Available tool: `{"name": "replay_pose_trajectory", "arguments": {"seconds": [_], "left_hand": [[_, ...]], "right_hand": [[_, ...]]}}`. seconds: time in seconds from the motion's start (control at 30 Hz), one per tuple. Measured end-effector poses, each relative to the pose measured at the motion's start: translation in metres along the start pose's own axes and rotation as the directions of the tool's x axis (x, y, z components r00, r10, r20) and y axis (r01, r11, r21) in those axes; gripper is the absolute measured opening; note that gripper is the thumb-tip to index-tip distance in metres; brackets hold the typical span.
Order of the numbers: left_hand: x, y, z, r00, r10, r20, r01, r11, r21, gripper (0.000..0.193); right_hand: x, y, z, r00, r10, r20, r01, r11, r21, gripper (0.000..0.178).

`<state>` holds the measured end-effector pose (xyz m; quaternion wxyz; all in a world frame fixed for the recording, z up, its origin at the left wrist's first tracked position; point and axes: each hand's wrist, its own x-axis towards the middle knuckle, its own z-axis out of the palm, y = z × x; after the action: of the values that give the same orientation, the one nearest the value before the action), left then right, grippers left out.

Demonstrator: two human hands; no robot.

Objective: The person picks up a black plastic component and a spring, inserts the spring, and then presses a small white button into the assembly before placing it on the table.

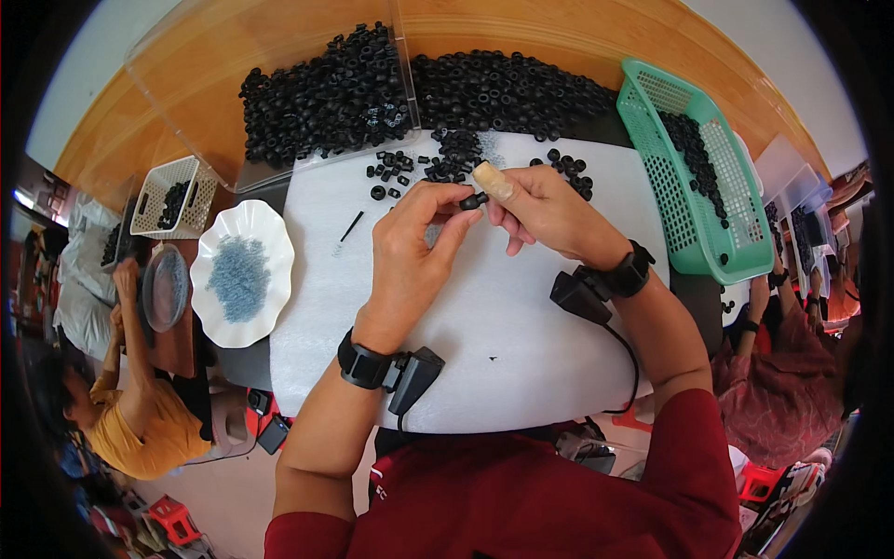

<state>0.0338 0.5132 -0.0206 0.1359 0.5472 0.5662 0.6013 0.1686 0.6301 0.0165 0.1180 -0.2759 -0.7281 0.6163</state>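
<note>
Small black part (474, 200) sits up between the two hands, over the white mat (521, 317). Its long side runs mostly sideways, with the right end a bit higher. From where I stand, the left hand (410, 238) has it pinched between thumb and pointing finger. The right hand (549, 216) is close on the other side, its thumb in a tan cover (496, 184) sticking up. Its fingers curl near the part's right end, but I can't tell if they grip it or just touch it. So the left hand looks like the nearer one. A heap of black parts (512, 88) lies past both hands, and a green basket (697, 247) stands off to the right.
</note>
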Motion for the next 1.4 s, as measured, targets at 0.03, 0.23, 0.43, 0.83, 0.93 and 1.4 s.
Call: {"name": "replay_pose_trajectory", "arguments": {"seconds": [0.03,0.23,0.43,0.83,0.93,1.4], "left_hand": [[0.0,0.0,-0.001,1.0,0.008,-0.004,-0.008,1.0,0.0,0.02],[0.001,-0.001,0.0,0.992,0.123,-0.025,-0.121,0.991,0.051,0.019],[0.0,-0.001,-0.003,0.995,0.092,0.04,-0.094,0.995,0.043,0.017],[0.002,0.001,-0.004,0.947,-0.275,0.164,0.32,0.833,-0.452,0.02],[0.004,0.0,-0.007,0.932,-0.303,0.2,0.363,0.789,-0.496,0.021],[0.006,-0.006,-0.009,0.889,-0.366,0.275,0.455,0.647,-0.612,0.022]], "right_hand": [[0.001,0.0,0.0,1.0,0.021,0.013,-0.022,1.0,0.011,0.057],[0.0,-0.003,0.002,0.995,0.086,0.049,-0.088,0.995,0.041,0.055],[0.001,0.004,0.008,1.0,-0.013,0.009,0.013,0.999,0.047,0.049],[0.003,0.008,0.007,0.892,-0.44,-0.105,0.356,0.825,-0.439,0.029],[0.0,0.004,0.006,0.872,-0.483,-0.08,0.406,0.804,-0.434,0.025],[0.0,0.005,0.007,0.863,-0.495,-0.098,0.397,0.785,-0.476,0.02]]}}
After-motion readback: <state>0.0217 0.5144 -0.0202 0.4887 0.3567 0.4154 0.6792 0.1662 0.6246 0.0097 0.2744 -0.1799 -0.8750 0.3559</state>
